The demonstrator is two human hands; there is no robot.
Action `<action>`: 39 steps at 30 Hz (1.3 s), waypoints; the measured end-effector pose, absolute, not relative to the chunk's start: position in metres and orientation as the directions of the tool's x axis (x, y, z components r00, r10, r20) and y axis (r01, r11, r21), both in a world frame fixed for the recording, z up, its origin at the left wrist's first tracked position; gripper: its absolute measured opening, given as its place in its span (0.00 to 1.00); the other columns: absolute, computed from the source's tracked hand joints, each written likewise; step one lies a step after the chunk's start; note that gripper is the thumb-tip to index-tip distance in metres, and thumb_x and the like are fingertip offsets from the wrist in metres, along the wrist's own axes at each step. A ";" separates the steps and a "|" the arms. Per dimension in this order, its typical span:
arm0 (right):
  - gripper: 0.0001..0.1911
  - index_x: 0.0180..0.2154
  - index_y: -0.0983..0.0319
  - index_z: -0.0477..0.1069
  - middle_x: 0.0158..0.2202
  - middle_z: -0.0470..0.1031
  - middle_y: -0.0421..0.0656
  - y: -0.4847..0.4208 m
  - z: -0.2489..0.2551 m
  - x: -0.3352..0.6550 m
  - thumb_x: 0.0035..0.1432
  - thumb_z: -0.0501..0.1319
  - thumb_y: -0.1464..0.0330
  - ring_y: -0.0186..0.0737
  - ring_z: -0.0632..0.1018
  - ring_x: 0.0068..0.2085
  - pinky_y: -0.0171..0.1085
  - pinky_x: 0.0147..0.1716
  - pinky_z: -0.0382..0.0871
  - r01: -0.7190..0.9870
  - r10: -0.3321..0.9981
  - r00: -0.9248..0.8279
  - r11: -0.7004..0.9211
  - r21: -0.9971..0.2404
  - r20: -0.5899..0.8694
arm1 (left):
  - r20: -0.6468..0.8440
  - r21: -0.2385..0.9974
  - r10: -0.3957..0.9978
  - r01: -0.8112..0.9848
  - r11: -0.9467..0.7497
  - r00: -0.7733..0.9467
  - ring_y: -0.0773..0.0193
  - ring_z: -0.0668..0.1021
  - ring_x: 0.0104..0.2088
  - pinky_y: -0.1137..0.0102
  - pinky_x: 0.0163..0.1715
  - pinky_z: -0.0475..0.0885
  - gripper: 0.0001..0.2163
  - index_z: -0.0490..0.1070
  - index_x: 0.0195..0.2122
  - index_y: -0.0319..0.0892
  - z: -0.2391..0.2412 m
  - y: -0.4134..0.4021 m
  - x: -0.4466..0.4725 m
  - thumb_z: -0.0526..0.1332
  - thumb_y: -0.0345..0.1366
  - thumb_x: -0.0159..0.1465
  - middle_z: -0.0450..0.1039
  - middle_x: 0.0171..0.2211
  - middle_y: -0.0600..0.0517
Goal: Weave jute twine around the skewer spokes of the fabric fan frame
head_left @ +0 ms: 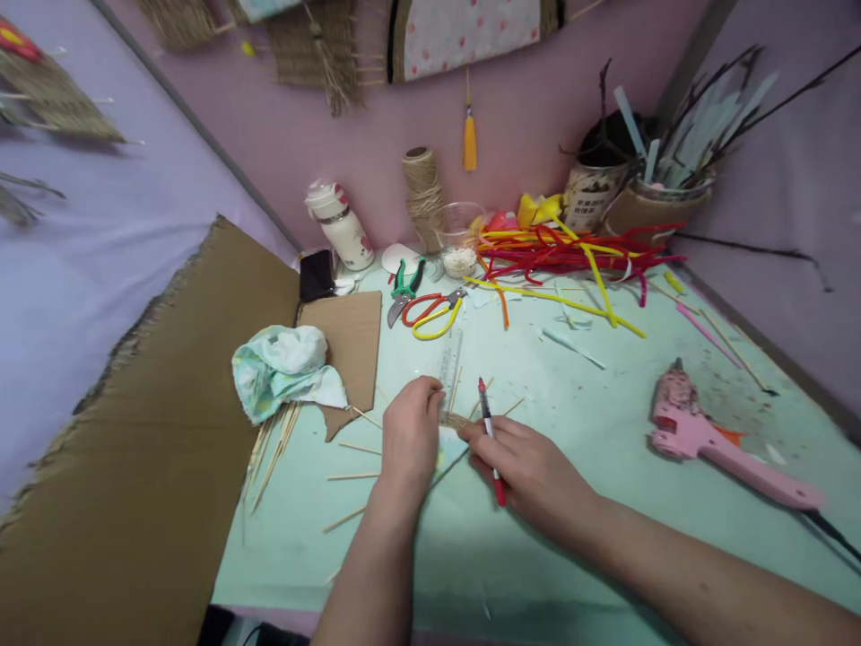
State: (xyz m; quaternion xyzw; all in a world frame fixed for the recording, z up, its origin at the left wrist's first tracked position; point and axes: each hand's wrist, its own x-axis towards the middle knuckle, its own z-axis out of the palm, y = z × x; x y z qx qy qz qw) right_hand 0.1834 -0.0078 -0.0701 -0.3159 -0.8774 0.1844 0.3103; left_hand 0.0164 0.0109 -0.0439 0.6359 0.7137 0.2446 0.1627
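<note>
My left hand (413,435) presses down on the near end of a clear plastic ruler (449,359) that lies on the mint-green table (592,422). A small woven straw piece (456,419) shows between my two hands, under the fingertips. My right hand (528,471) holds a red pen (490,431) with its tip pointing away from me, close to the ruler. Thin wooden sticks (353,447) lie scattered around both hands.
A crumpled pale cloth (286,370) and cardboard sheets (168,422) lie at the left. Green pliers (404,283) and red-and-yellow scissors (434,314) lie behind the ruler. A pink glue gun (713,440) lies at the right. Pipe cleaners (571,256), a twine spool (422,193) and a bottle (340,224) stand at the back.
</note>
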 end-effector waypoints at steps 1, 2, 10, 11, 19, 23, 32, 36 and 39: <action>0.14 0.46 0.60 0.69 0.31 0.74 0.45 -0.008 -0.070 0.183 0.62 0.51 0.76 0.41 0.74 0.37 0.39 0.35 0.70 0.438 0.669 -0.607 0.732 -0.522 0.428 | 0.066 0.561 0.987 0.824 0.083 -0.145 0.62 0.76 0.35 0.70 0.37 0.66 0.06 0.72 0.37 0.42 -0.044 0.011 0.016 0.56 0.31 0.62 0.76 0.33 0.51; 0.15 0.46 0.60 0.69 0.31 0.74 0.45 -0.008 -0.071 0.184 0.62 0.51 0.76 0.41 0.74 0.37 0.39 0.35 0.70 0.437 0.670 -0.608 0.730 -0.525 0.426 | 0.059 0.564 0.987 0.821 0.091 -0.150 0.62 0.76 0.35 0.70 0.37 0.66 0.06 0.72 0.36 0.43 -0.045 0.011 0.016 0.56 0.31 0.62 0.77 0.33 0.51; 0.16 0.49 0.62 0.68 0.31 0.75 0.45 -0.010 -0.069 0.182 0.60 0.52 0.78 0.42 0.74 0.37 0.39 0.34 0.71 0.438 0.674 -0.616 0.724 -0.533 0.409 | 0.038 0.552 0.986 0.826 0.113 -0.160 0.61 0.76 0.34 0.70 0.35 0.65 0.06 0.72 0.35 0.43 -0.044 0.011 0.016 0.55 0.31 0.62 0.77 0.32 0.51; 0.16 0.49 0.62 0.68 0.31 0.75 0.45 -0.010 -0.068 0.182 0.60 0.52 0.77 0.42 0.74 0.37 0.39 0.34 0.71 0.433 0.671 -0.613 0.727 -0.532 0.418 | 0.035 0.549 0.986 0.828 0.115 -0.161 0.61 0.76 0.34 0.70 0.35 0.65 0.06 0.72 0.35 0.43 -0.044 0.011 0.016 0.55 0.31 0.63 0.77 0.32 0.51; 0.12 0.48 0.59 0.67 0.35 0.77 0.43 -0.005 -0.053 0.188 0.64 0.52 0.70 0.38 0.76 0.34 0.37 0.35 0.69 0.336 0.805 -0.374 0.580 -0.742 0.460 | 0.021 0.536 0.987 0.835 0.122 -0.157 0.60 0.76 0.35 0.70 0.36 0.64 0.06 0.71 0.35 0.43 -0.043 0.012 0.016 0.55 0.32 0.63 0.77 0.32 0.51; 0.15 0.47 0.60 0.70 0.32 0.75 0.41 0.002 -0.045 0.185 0.66 0.49 0.63 0.36 0.75 0.32 0.35 0.34 0.67 0.265 0.941 -0.240 0.300 -0.916 0.239 | 0.019 0.537 0.989 0.836 0.116 -0.150 0.61 0.76 0.35 0.70 0.34 0.63 0.06 0.71 0.36 0.44 -0.043 0.012 0.015 0.54 0.32 0.63 0.77 0.32 0.51; 0.12 0.34 0.61 0.75 0.32 0.74 0.41 0.012 -0.058 0.174 0.62 0.55 0.64 0.37 0.74 0.34 0.34 0.35 0.65 0.209 0.970 -0.176 0.202 -0.957 0.166 | 0.024 0.557 0.990 0.824 0.104 -0.141 0.61 0.75 0.35 0.70 0.34 0.63 0.06 0.70 0.35 0.44 -0.044 0.011 0.015 0.54 0.31 0.62 0.76 0.32 0.52; 0.12 0.34 0.61 0.75 0.32 0.74 0.42 0.011 -0.060 0.174 0.62 0.54 0.65 0.37 0.74 0.34 0.34 0.35 0.65 0.219 0.960 -0.196 0.244 -0.945 0.202 | 0.025 0.557 0.989 0.824 0.106 -0.144 0.61 0.75 0.34 0.70 0.34 0.63 0.06 0.70 0.35 0.44 -0.045 0.011 0.015 0.55 0.32 0.62 0.76 0.31 0.52; 0.12 0.34 0.61 0.75 0.32 0.75 0.42 0.012 -0.060 0.173 0.63 0.54 0.65 0.37 0.74 0.34 0.34 0.35 0.65 0.226 0.956 -0.210 0.252 -0.941 0.206 | 0.028 0.553 0.990 0.827 0.101 -0.139 0.61 0.75 0.34 0.70 0.33 0.63 0.06 0.70 0.35 0.44 -0.045 0.011 0.014 0.54 0.32 0.63 0.76 0.31 0.51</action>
